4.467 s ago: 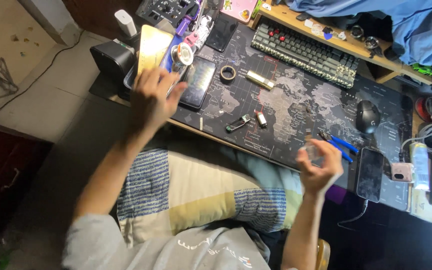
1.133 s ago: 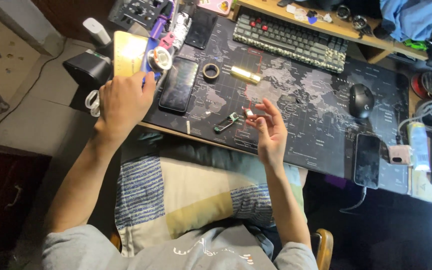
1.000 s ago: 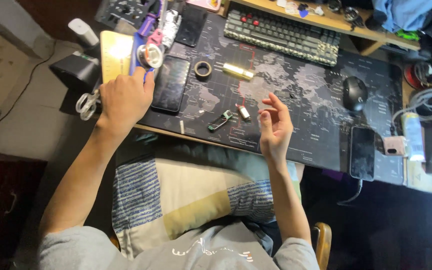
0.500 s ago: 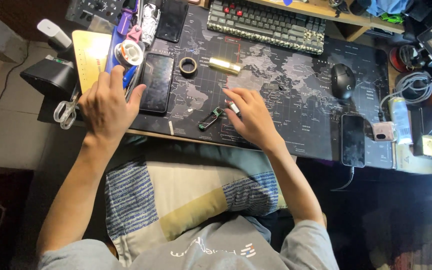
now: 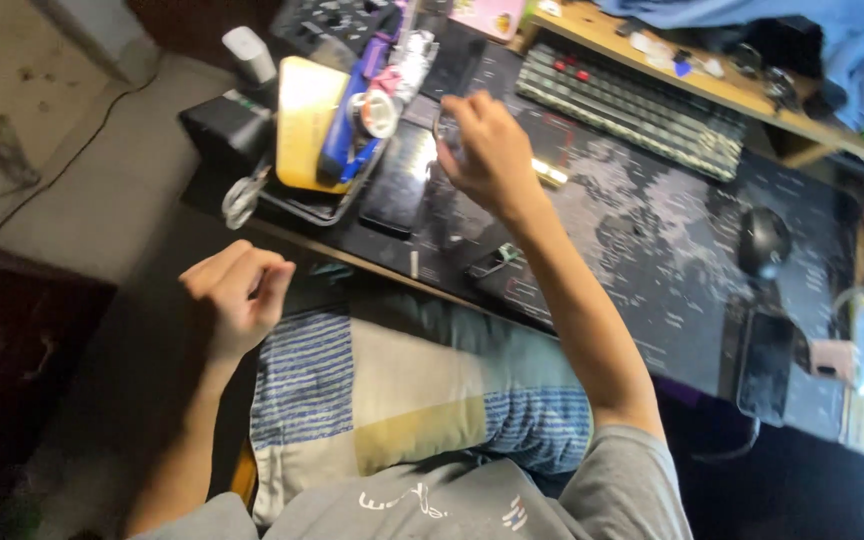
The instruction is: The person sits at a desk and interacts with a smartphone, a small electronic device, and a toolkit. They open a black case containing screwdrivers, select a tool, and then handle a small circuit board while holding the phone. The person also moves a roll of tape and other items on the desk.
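A dark desk mat [image 5: 642,250] printed with a world map covers the desk. On it lie a keyboard [image 5: 642,110] at upper centre, a black mouse [image 5: 764,240] at right, a phone [image 5: 397,185] left of centre, and another phone [image 5: 764,365] at lower right.

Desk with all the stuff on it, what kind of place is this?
It looks like someone's computer desk at home, used for tinkering too. A keyboard and a mouse sit on a big dark desk mat, and a tray at the left edge holds tools and bits.
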